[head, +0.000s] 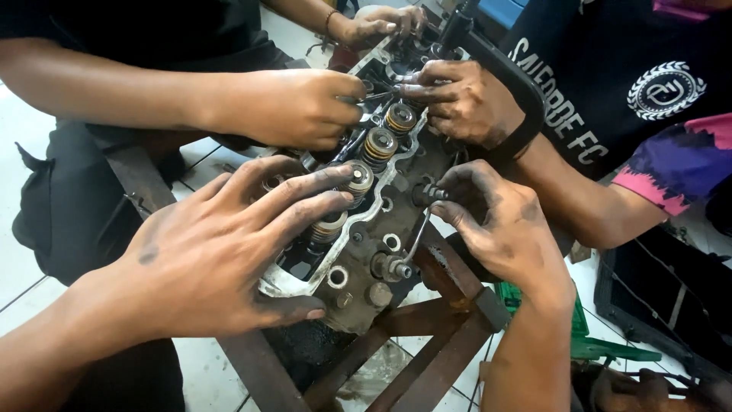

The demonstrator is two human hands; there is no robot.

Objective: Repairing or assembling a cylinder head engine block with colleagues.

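- The cylinder head [358, 252], grimy grey metal with a row of valve springs, lies across the middle of the frame, running from lower centre up to upper centre, resting on a rusty metal stand [427, 336].
- The left hand [221, 252], smeared with grease, lies flat and spread wide over the lower left part of the cylinder head; its fingertips touch the valve springs [358, 179] and its thumb presses the lower edge of the casting. It grips nothing.
- The right hand [499, 225], right of centre, has its fingers curled narrow, with thumb and forefinger pinched on a small dark stud [427, 193] at the head's right edge.
- A thin bent rod [415, 240] runs down from beneath that hand to a fitting on the casting.
- Other people's hands work at the upper end: one [293, 107] from the upper left, one [465, 99] from the upper right, a third [381, 21] at the top edge.
- A black curved tool arm [518, 99] arches over the upper right.
- White floor tiles [206, 366] show below.
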